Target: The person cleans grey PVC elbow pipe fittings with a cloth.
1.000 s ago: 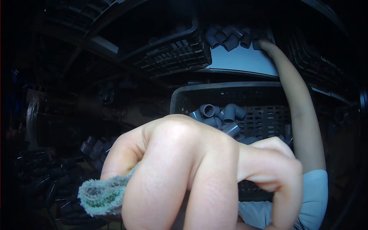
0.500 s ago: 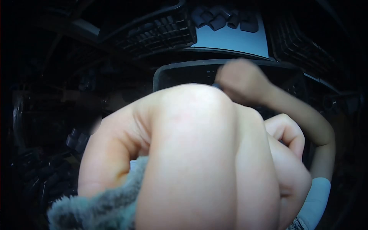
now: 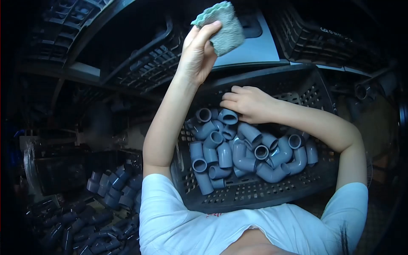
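My left hand (image 3: pixel 198 53) is raised above the far left side of a black plastic crate (image 3: pixel 250 193). It pinches a folded grey-green plush cloth (image 3: pixel 227 32) with a scalloped edge between thumb and fingers. Inside the crate's far part, my right hand (image 3: pixel 251 103) has its fingers curled at a grey plastic pipe elbow (image 3: pixel 228 116), whose round mouth faces up towards me. The thumb and the grip's underside are hidden. Many similar elbows, such as the pipe elbow (image 3: pixel 273 172) nearer me, lie jumbled in the crate.
Loose dark fittings (image 3: pixel 114 185) are piled at the lower left. Behind the crate lies a pale board (image 3: pixel 250 53). Another black crate (image 3: pixel 316 40) stands at the far right, and a slatted crate (image 3: pixel 148 63) at the far left.
My left hand, with the cloth, has moved from close before the camera to the upper left. The right hand has lowered into the crate, whose elbows now show.
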`<action>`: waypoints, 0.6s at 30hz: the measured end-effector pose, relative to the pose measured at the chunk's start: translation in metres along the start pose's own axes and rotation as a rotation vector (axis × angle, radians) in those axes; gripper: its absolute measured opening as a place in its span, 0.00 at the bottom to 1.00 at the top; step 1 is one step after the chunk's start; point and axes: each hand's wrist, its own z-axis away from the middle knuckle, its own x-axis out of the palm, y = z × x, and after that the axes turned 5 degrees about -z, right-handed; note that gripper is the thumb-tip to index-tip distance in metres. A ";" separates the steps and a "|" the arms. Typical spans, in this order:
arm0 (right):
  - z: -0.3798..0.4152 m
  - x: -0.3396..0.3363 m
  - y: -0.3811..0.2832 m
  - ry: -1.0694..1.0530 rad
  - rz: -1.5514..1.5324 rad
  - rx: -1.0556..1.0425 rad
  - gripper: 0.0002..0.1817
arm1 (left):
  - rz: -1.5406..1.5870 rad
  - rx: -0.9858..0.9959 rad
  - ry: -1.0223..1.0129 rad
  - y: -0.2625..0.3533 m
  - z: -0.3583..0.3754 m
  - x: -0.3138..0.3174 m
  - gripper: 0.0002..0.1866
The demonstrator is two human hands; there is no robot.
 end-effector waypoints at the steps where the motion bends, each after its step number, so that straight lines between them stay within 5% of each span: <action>1: -0.001 -0.016 0.001 0.126 -0.136 -0.058 0.26 | -0.015 0.039 0.054 -0.002 -0.004 -0.005 0.20; 4: -0.004 -0.052 -0.003 0.390 -0.627 -0.004 0.25 | -0.140 0.164 0.266 -0.007 -0.012 -0.016 0.18; 6: -0.001 -0.067 0.016 0.471 -0.952 0.204 0.27 | -0.517 0.309 0.394 -0.015 -0.016 -0.019 0.17; 8: 0.002 -0.082 0.027 0.633 -1.448 0.337 0.26 | -0.831 0.561 0.226 -0.020 -0.012 -0.019 0.15; 10: 0.004 -0.084 0.048 0.787 -1.512 0.356 0.26 | -1.139 0.763 -0.013 -0.020 -0.004 -0.005 0.19; 13: 0.013 -0.088 0.053 0.814 -1.511 0.367 0.26 | -1.496 0.882 -0.101 -0.025 0.016 0.023 0.31; 15: 0.017 -0.087 0.039 0.740 -1.484 0.490 0.25 | -1.416 0.850 -0.071 -0.023 0.010 0.022 0.32; 18: 0.014 -0.082 0.034 0.730 -1.448 0.395 0.23 | -1.232 0.602 -0.040 -0.018 0.011 0.019 0.35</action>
